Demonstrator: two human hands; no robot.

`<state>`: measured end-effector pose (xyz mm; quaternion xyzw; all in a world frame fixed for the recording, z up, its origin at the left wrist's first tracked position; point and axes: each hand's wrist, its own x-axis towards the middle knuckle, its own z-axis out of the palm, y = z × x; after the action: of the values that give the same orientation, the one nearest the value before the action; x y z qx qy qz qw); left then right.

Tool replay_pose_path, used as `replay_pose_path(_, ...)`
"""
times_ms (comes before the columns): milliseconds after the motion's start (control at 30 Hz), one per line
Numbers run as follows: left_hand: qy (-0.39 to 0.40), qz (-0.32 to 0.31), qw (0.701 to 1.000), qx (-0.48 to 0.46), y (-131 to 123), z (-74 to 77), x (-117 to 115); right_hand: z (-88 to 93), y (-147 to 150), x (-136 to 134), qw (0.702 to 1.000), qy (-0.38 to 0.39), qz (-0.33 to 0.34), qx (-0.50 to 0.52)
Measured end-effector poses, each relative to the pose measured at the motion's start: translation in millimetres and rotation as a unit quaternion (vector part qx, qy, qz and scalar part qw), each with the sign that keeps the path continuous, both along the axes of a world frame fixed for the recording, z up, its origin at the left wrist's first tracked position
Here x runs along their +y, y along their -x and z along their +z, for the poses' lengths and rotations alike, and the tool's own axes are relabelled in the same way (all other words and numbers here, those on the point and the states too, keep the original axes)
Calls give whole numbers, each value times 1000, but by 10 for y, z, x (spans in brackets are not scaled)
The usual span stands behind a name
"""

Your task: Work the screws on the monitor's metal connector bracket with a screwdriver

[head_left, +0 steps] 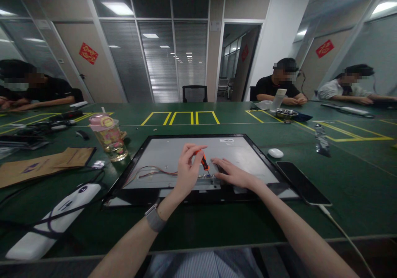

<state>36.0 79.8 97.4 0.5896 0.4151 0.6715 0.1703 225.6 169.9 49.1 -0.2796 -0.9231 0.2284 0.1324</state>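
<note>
A flat display panel (161,150) with a grey metal back and a black frame lies in front of me on the green table. My left hand (187,166) is closed around an orange and black screwdriver (204,162). The screwdriver tilts, its tip down at a small circuit board (208,176) near the panel's lower edge. Resting on the panel just right of that tip is my right hand (232,173), fingers stretched out, with nothing seen in it. Thin coloured wires (155,168) run leftward from the board across the metal back.
Left of the panel stand a pink-lidded bottle (108,139), a brown paper bag (43,164) and a white power strip (58,220) with black cables. On the right lie a white case (276,153) and a phone (303,183) on a cable. Several people sit across the table.
</note>
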Motion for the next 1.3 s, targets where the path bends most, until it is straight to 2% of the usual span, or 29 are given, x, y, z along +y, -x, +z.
replay_pose_path(167,16,-52,998,-27,12,2,1,-20,-8,22,1000,-7,7,4)
replay_pose_path(433,-8,2,1000,3,-5,-7,12,-34,-14,32,1000,-3,8,-4)
replay_pose_path(633,11,-55,998,-21,9,16,-3,-18,-5,18,1000,1,0,-3)
replay_pose_path(833,-21,-7,1000,13,9,-39,32,-12,-7,16,1000,5,9,0)
replay_pose_path(967,-14,-11,1000,11,-7,-27,21,5,-4,4,1000,2,4,0)
replay_pose_path(1167,15,-73,997,-16,3,0,12,49,10,-21,1000,4,5,-2)
replay_pose_path(1300,-8,-40,999,6,5,-24,32,25,7,-6,1000,7,10,-4)
